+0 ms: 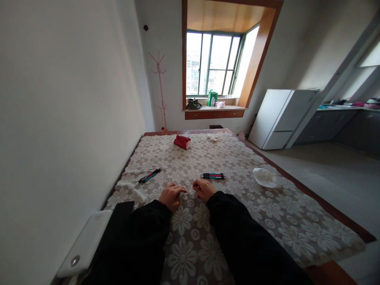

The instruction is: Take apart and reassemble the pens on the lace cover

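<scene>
My left hand (pixel 172 196) and my right hand (pixel 204 189) rest close together above the patterned tablecloth (pixel 182 253), fingertips facing each other across a small gap. Both have their fingers drawn together as in a pinch. Whatever may be between them is too small to make out. Just beyond my right hand lies a row of pens (pixel 213 175), side by side, with teal, red and black barrels. Farther to the left of my left hand, another small bunch of pens (pixel 150 175) lies at a slant on the cloth.
A red packet (pixel 182 141) and a crumpled pale scrap (pixel 212 138) lie toward the far edge. White crumpled paper (pixel 265 178) is at the right. Near my left sleeve are a white power bank (pixel 86 241) and a dark flat object (pixel 118 221). A wall (pixel 74 99) borders the left side.
</scene>
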A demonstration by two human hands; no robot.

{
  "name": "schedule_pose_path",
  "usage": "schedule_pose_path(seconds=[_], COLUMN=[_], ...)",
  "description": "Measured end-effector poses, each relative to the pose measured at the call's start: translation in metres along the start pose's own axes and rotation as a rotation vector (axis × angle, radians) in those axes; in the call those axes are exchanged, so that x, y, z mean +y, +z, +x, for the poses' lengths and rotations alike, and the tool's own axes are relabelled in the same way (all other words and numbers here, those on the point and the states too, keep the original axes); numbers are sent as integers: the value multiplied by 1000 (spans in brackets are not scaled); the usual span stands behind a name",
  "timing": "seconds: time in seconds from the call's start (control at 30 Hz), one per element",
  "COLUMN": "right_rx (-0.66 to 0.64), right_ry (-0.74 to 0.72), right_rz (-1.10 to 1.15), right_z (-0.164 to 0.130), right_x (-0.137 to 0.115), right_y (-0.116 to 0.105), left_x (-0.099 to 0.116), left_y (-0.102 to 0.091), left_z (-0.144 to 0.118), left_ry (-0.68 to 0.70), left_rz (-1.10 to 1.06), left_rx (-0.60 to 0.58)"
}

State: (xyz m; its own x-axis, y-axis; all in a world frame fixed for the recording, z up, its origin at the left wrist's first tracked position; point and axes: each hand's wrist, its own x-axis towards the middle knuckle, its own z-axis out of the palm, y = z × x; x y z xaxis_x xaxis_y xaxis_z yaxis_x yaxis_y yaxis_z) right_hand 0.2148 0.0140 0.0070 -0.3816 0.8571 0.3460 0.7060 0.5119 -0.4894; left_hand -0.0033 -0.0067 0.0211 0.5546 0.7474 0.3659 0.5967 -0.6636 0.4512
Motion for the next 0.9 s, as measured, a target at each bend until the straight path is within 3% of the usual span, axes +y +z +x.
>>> schedule_pose_path(seconds=[0.27, 0.53, 0.9], right_rx=[34, 76, 98], right_ry=[-27, -104, -121], right_rz=[63, 53, 38], right_z=[0, -2, -3], right_x=[-3, -7, -16], right_y=[-3, 1, -1], left_x=[-2, -2, 7], left_y=[4, 6, 4], left_z=[-1, 1, -1], left_ry=[-81, -60, 17], left_rz=[-26, 44, 14], left_rx=[57, -61, -29])
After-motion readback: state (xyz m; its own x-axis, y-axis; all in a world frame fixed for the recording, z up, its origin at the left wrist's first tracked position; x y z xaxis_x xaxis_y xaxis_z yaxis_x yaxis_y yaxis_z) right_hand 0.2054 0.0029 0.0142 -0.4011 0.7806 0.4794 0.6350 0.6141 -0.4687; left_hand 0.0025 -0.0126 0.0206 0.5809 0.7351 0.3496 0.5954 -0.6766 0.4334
